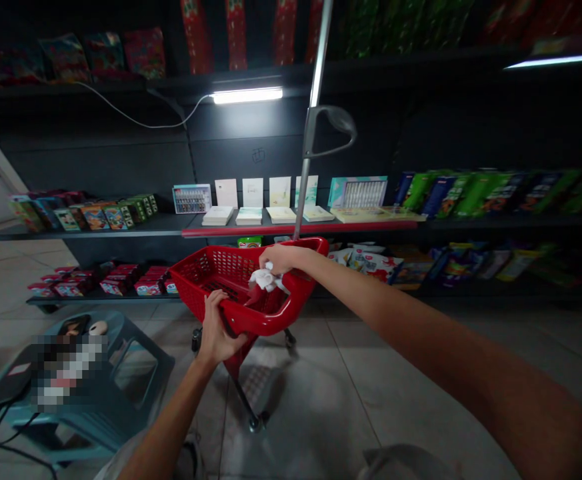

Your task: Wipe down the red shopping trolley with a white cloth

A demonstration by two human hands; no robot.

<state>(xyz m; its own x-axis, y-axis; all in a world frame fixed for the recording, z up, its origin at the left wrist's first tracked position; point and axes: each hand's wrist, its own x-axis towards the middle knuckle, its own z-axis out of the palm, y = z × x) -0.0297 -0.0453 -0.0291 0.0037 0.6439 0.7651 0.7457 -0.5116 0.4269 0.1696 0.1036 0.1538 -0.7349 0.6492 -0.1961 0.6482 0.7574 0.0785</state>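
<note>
A small red shopping cart (203, 267) with perforated basket walls and dark wheels stands in front of me on the tiled floor. My left hand (217, 330) grips the cart's near left rim, fingers over the edge and thumb along the outside. Over the far right side of the basket, my right hand (281, 259) is closed on a crumpled white cloth (267, 279), held by the inside of the thick red handle (291, 310). The fingertips of that hand are partly hidden by the cloth. A metal pole (315, 100) with a dark grip loop rises behind the cart.
A dark shelf (161, 225) ahead carries boxes, notebooks (253, 193) and green and blue snack bags (471, 190). Red packs (121, 279) sit on the lower shelf. At left is a blue-grey stool (155, 360) with a dark device and cables. A lit tube lamp (248, 95) hangs above.
</note>
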